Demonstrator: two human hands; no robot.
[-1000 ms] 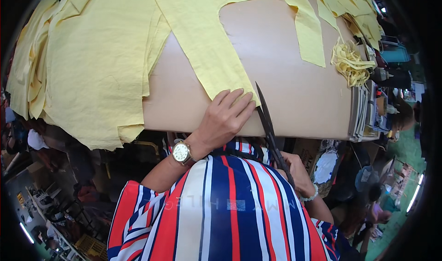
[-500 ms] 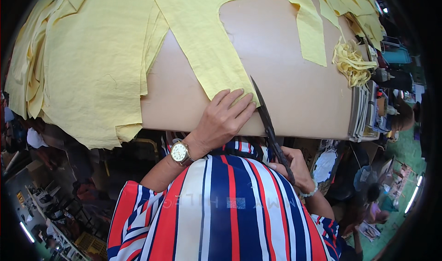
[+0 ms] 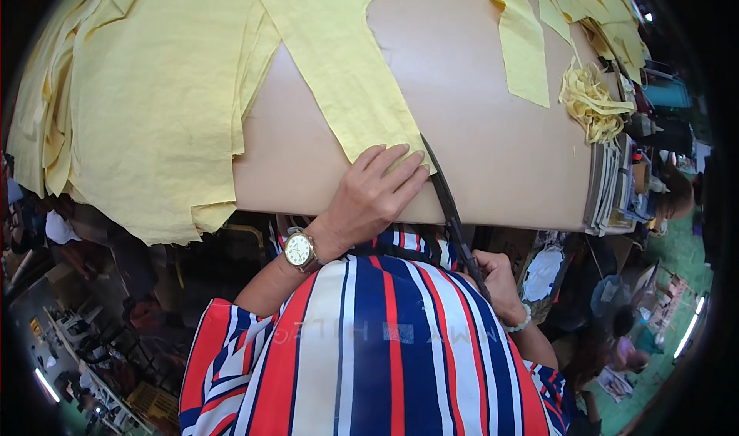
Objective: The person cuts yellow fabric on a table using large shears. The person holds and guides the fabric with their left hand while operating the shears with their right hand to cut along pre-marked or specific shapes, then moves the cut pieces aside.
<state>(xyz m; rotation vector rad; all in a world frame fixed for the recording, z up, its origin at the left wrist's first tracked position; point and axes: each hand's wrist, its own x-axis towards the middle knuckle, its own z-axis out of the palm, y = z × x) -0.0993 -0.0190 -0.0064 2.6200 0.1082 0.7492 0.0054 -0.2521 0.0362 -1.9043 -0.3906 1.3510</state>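
My left hand (image 3: 375, 192), with a gold wristwatch on its wrist, lies flat on the near end of a strip of yellow cloth (image 3: 339, 74) at the table's front edge. My right hand (image 3: 499, 282) grips the handles of long black scissors (image 3: 445, 197) just below the table edge. The blades point up along the right edge of the cloth strip, beside my left fingertips. Whether the blades are apart cannot be told. The cloth lies on a tan table top (image 3: 477, 120).
Large yellow cloth pieces (image 3: 146, 105) hang over the table's left side. A heap of yellow offcut strips (image 3: 591, 101) sits at the right edge, above a stack of flat sheets (image 3: 604, 186). More yellow pieces (image 3: 593, 5) lie at the far right. Other people are below right.
The scissors have slid slightly further up along the cloth edge. My left hand has stayed pressed on the strip.
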